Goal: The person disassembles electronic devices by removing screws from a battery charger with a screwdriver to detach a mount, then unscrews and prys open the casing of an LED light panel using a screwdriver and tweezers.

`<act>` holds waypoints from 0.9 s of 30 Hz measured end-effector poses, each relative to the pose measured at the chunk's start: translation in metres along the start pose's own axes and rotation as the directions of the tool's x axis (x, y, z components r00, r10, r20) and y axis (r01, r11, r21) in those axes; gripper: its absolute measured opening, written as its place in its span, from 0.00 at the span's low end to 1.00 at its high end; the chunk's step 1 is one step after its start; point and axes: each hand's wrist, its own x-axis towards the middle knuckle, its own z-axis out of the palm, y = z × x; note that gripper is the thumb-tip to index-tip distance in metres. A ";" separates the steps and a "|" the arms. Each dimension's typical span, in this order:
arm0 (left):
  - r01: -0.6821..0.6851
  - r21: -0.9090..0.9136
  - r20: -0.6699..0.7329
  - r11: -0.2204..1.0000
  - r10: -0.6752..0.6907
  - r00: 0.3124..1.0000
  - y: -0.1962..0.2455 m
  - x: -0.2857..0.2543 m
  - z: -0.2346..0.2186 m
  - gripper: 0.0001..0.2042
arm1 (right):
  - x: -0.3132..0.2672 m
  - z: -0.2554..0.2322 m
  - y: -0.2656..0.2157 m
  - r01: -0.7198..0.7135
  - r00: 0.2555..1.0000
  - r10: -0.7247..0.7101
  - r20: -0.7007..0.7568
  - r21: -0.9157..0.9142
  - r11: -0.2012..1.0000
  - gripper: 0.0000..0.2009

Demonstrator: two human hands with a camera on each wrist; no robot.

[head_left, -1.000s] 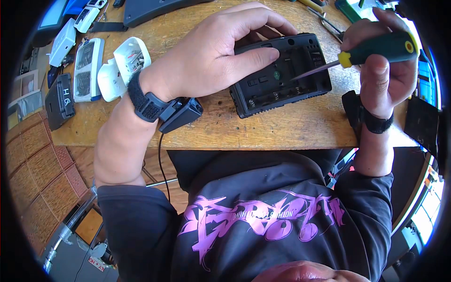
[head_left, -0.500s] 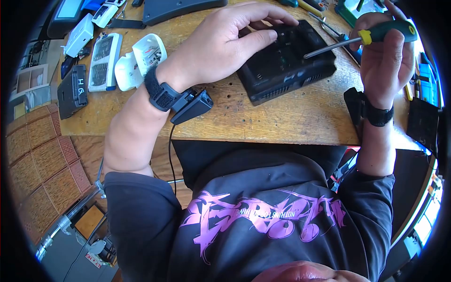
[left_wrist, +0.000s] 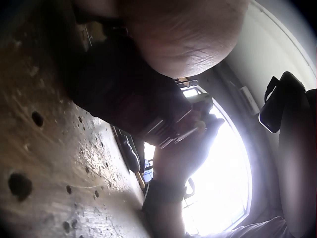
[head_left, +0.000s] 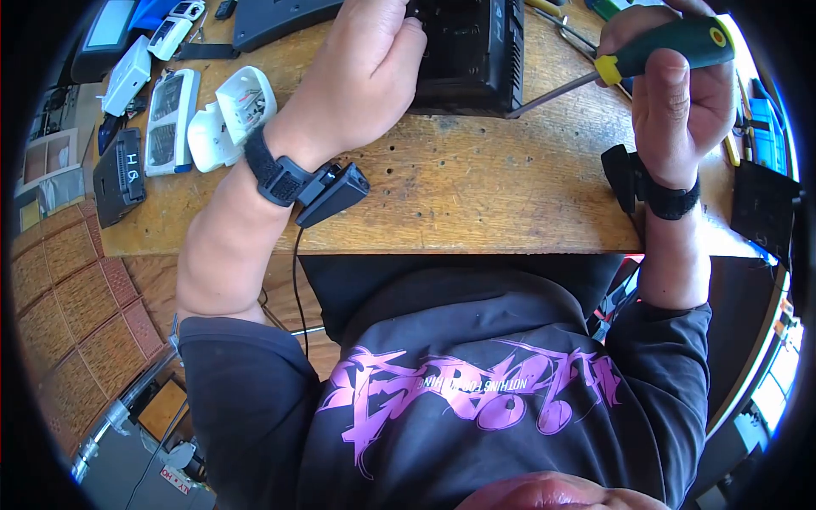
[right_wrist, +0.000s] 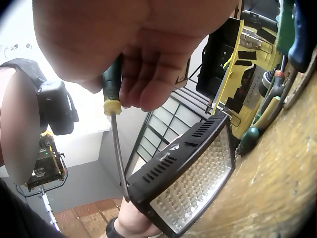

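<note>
My left hand [head_left: 365, 76] grips the black device [head_left: 459, 64] at its left side, the fingertips partly out of the head view. In the right wrist view the device [right_wrist: 173, 168] is tilted, its clear dotted LED panel facing the wooden table and vents along its side. My right hand [head_left: 684, 102] holds a screwdriver [head_left: 671, 47] with a green and yellow handle. The shaft points down-left, its tip at the device's near right corner; whether it touches cannot be told. In the left wrist view the device [left_wrist: 124, 84] is a dark shape beneath my left hand.
On the wooden table [head_left: 476, 195], an open white case [head_left: 246, 98] with small parts, a clear-lidded box [head_left: 170, 123] and a black unit [head_left: 119, 178] stand at the left. A large dark case [head_left: 280, 21] lies at the back. Tools, including green-handled ones [right_wrist: 250, 136], lie behind the device.
My left hand has turned and tilted the device, moving it up and left. The screwdriver tip has gone from over its inside to its near corner; my right hand still holds the handle.
</note>
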 end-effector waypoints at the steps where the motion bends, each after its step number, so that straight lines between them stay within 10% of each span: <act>1: -0.020 -0.008 -0.003 1.000 0.020 1.000 -0.001 0.000 0.001 0.27 | -0.003 0.000 0.007 0.034 0.999 -0.031 -0.037 0.070 0.997 0.35; 5: -0.104 -0.009 0.000 0.994 0.104 0.995 -0.008 -0.001 0.003 0.26 | 0.001 -0.009 0.005 0.048 0.999 -0.048 0.023 -0.009 0.999 0.32; 9: 0.102 0.029 0.178 0.994 -0.105 0.978 0.031 0.009 -0.010 0.22 | -0.001 -0.006 0.002 -0.062 0.996 0.066 -0.056 0.073 0.995 0.30; 11: 0.190 0.081 0.252 0.978 -0.205 0.946 0.032 0.009 -0.014 0.20 | 0.009 -0.009 -0.005 0.080 0.989 -0.079 0.126 -0.005 0.997 0.30; 13: -0.017 0.038 0.268 0.999 0.006 0.963 -0.003 0.000 -0.013 0.23 | -0.004 -0.004 0.010 0.075 0.995 -0.079 0.062 0.067 0.995 0.30; 21: -0.013 0.160 0.294 0.987 -0.035 0.955 0.013 -0.002 -0.011 0.26 | 0.006 -0.008 0.009 0.224 0.956 -0.246 0.160 0.146 0.964 0.33; 24: 0.005 0.206 0.295 0.979 -0.067 0.953 0.022 0.001 -0.010 0.25 | 0.016 -0.009 -0.013 -0.073 0.984 0.058 0.167 0.086 0.994 0.33; 27: -0.004 0.235 0.286 0.972 -0.065 0.956 0.013 -0.001 -0.007 0.25 | 0.001 -0.011 0.025 0.318 0.914 -0.323 0.244 0.062 0.946 0.34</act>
